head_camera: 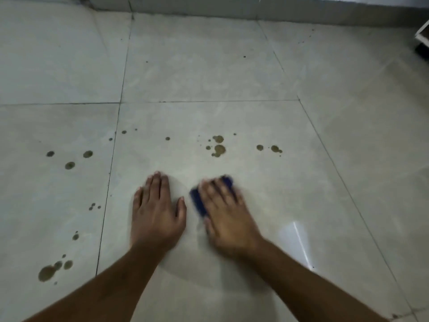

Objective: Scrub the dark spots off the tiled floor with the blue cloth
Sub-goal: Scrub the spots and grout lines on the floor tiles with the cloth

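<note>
My right hand [228,217] presses flat on a folded blue cloth [199,202] on the pale tiled floor [301,182]; it is blurred, and the cloth peeks out left of and beyond the fingers. My left hand [156,212] rests flat on the tile just left of it, fingers spread, holding nothing. A cluster of brown dark spots [218,148] lies beyond the cloth, with two more spots [275,148] to the right. Other spots [69,165] dot the left tile, and a bigger blotch [47,273] sits near left.
A grey wall base [232,10] runs along the far edge. A white object's corner [422,38] shows at the far right. Dark grout lines [111,170] divide the tiles. A light glare [297,240] shines right of my right forearm.
</note>
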